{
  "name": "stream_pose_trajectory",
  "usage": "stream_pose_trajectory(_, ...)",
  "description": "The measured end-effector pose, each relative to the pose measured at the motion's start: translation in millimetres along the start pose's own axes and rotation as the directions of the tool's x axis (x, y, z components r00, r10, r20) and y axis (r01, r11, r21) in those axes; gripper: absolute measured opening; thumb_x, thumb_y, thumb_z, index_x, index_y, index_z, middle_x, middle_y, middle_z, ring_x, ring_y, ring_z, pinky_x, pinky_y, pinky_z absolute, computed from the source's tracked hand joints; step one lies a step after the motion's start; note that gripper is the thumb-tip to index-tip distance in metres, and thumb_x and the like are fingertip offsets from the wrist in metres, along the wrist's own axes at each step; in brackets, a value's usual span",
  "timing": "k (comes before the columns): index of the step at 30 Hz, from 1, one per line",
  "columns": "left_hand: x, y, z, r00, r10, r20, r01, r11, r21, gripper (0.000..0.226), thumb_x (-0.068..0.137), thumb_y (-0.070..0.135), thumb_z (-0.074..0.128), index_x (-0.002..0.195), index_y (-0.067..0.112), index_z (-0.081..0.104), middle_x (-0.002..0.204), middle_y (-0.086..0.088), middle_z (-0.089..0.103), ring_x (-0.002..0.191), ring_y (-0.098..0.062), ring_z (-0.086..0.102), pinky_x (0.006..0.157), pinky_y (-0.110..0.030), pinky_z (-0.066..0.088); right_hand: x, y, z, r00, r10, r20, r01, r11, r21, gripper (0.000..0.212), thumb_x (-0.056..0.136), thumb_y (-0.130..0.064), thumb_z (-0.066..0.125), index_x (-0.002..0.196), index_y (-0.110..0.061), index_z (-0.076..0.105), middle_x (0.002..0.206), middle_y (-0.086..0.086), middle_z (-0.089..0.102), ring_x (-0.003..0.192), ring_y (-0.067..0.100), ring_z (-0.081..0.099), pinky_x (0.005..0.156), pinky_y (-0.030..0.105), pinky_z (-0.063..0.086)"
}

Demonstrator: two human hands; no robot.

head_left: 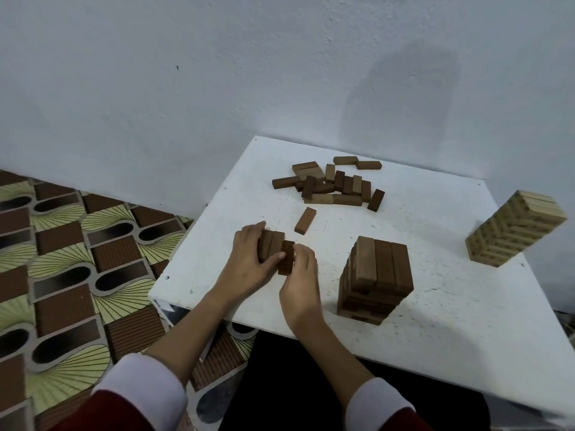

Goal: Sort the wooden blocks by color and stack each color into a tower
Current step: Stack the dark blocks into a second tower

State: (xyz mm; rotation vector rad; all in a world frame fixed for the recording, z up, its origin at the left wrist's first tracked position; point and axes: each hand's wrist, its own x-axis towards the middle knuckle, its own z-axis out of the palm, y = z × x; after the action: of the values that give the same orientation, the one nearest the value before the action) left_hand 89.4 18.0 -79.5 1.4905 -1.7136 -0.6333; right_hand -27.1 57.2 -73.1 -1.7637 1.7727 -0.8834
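Three dark brown blocks (275,248) lie side by side near the white table's (435,337) left front part. My left hand (249,262) grips them from the left, thumb across their near end. My right hand (300,276) holds the rightmost block (287,258) from the near right side. A dark brown tower (378,279) stands to the right of my hands. A pale wood tower (513,227) stands at the table's right edge. A loose pile of brown blocks (334,183) lies at the back, with a single block (305,220) just in front of it.
The table stands against a pale wall (217,88). A patterned floor mat (71,259) lies to the left, below the table's left edge. Red sleeves with white cuffs cover my forearms low in the view.
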Motion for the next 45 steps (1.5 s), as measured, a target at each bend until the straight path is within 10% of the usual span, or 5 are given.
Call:
stream_pose_trajectory(17, -0.8, -7.1, -2.9, 0.981, 0.101, 0.165, -0.082, 0.990, -0.118, 0.105, 0.062, 0.023, 0.085, 0.146, 0.023, 0.022, 0.127, 0.010, 0.043, 0.118, 0.012, 0.034, 0.098, -0.007, 0.030, -1.9, 2.7, -5.1, 0.990, 0.135, -0.051, -0.125, 0.979, 0.163, 0.065, 0.082, 0.014, 0.036, 0.141, -0.013, 0.028, 0.134, 0.004, 0.035, 0.129, 0.016, 0.033, 0.109, 0.023, 0.026)
stream_pose_trajectory(25, 1.3, -9.2, -2.6, 0.979, 0.100, 0.176, -0.088, 0.993, -0.077, 0.106, 0.064, 0.026, 0.085, 0.148, 0.022, 0.021, 0.123, 0.009, 0.048, 0.119, -0.007, 0.041, 0.094, -0.003, 0.028, 0.1, 5.2, -5.1, 0.983, 0.184, -0.022, -0.175, 0.960, 0.220, 0.066, 0.084, 0.013, 0.036, 0.142, -0.018, 0.028, 0.134, 0.002, 0.038, 0.123, 0.009, 0.039, 0.104, 0.019, 0.031)
stream_pose_trajectory(45, 1.6, -6.1, -3.4, 0.979, 0.075, 0.189, -0.056, 0.993, -0.103, 0.107, 0.062, 0.032, 0.086, 0.146, 0.029, 0.020, 0.126, 0.009, 0.052, 0.120, -0.010, 0.047, 0.105, -0.033, 0.039, 0.3, 5.4, -6.0, 0.984, 0.176, -0.033, -0.164, 0.959, 0.230, 0.065, 0.084, 0.015, 0.036, 0.141, -0.017, 0.030, 0.131, 0.002, 0.042, 0.120, 0.009, 0.042, 0.097, 0.012, 0.028)
